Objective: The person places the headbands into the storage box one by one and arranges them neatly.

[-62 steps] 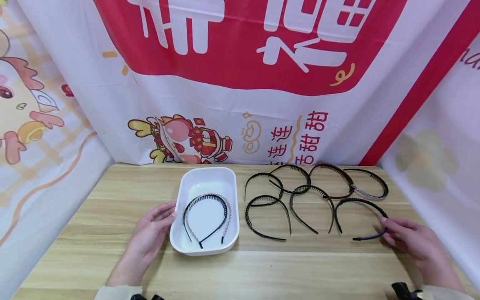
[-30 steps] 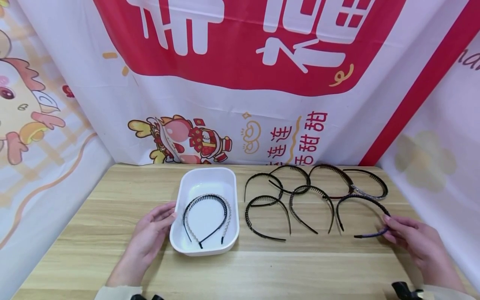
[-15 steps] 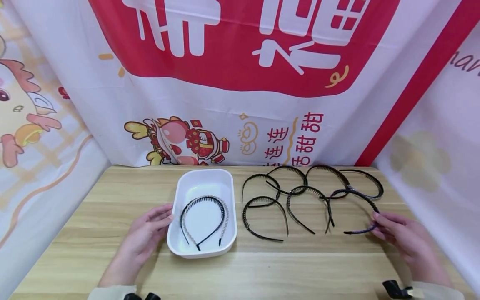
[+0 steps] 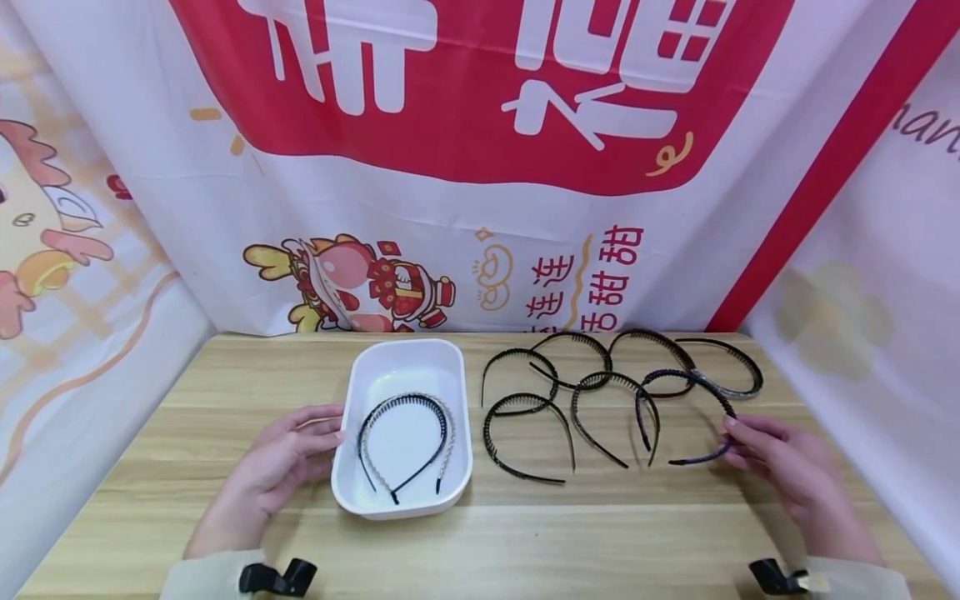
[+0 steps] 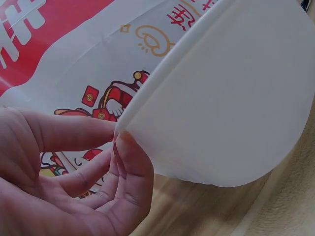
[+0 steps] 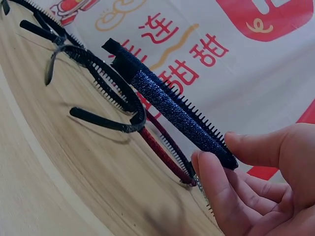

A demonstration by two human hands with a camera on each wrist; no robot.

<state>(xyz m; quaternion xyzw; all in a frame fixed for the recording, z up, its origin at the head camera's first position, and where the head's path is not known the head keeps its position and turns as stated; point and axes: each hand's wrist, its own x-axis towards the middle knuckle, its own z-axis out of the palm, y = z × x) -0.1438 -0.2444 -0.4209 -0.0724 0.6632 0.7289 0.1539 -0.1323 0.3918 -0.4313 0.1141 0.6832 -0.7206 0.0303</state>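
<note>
My left hand (image 4: 288,458) pinches the left rim of a white plastic tub (image 4: 411,367), thumb and fingertips meeting at its edge in the left wrist view. Inside the tub lie a black toothed headband (image 4: 362,435) and a pale beaded headband (image 4: 452,442), overlapping. With thumb and fingers, my right hand (image 4: 783,471) pinches a glittery dark blue headband (image 6: 172,110) by one side. It is lifted off the table, its open ends pointing left in the right wrist view. In the head view it overlaps the edge of a neighbouring black headband (image 4: 585,433).
Several more headbands lie on the wooden table (image 4: 525,550) right of the tub, some overlapping. Among them are a dark red one (image 6: 165,152) and one with a silvery section (image 4: 727,390) at the back right. A printed cloth (image 4: 420,192) hangs behind the table.
My right hand has raised the blue headband and carried it left, over the edge of the neighbouring black one. My left hand keeps its hold on the tub. The head view has shifted slightly.
</note>
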